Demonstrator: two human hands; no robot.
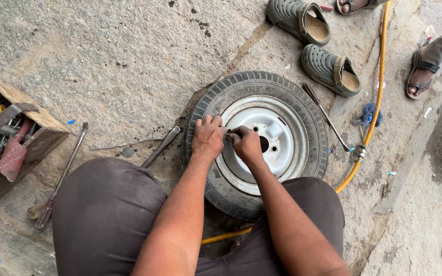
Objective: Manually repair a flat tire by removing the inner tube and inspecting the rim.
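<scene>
Left hand (208, 137) lay fingers-down on the tyre (303, 115), pinching a small valve (226, 135) at the white rim (287, 153). Right hand (246, 144) was clenched on the same valve. Yellow hose (377, 97) ran beside.

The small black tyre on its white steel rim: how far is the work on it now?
Done: the small black tyre on its white steel rim lies flat on the concrete floor, off any vehicle. In hand: left hand and right hand pinch a small part at the rim's edge. Left: yellow hose lies unattached.
</scene>
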